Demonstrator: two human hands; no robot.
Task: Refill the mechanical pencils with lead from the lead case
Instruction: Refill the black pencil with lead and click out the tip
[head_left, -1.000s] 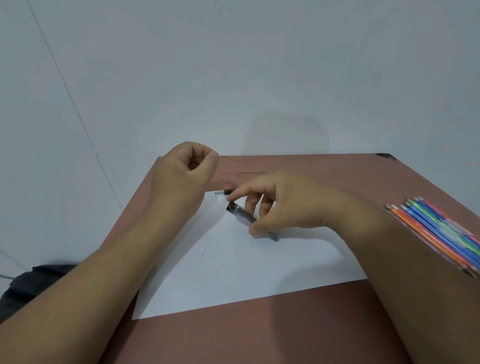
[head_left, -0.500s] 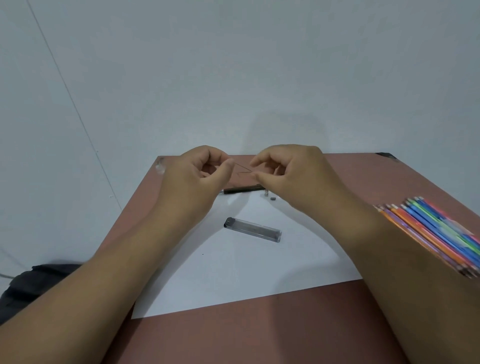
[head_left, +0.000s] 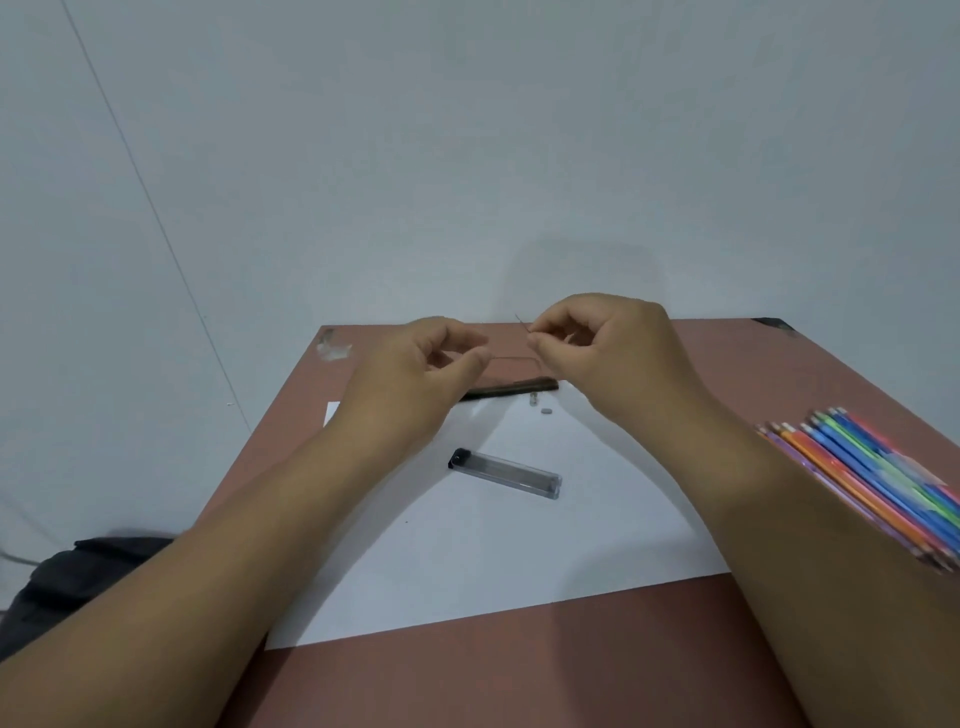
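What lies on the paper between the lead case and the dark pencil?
In the head view, only bare white paper separates the lead case from the dark pencil; two tiny parts lie slightly right.

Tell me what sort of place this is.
Probably a plain desk set up against a bare wall for stationery work, in a study or office corner. A brown table carries a white paper sheet, a clear lead case and a row of coloured pencils.
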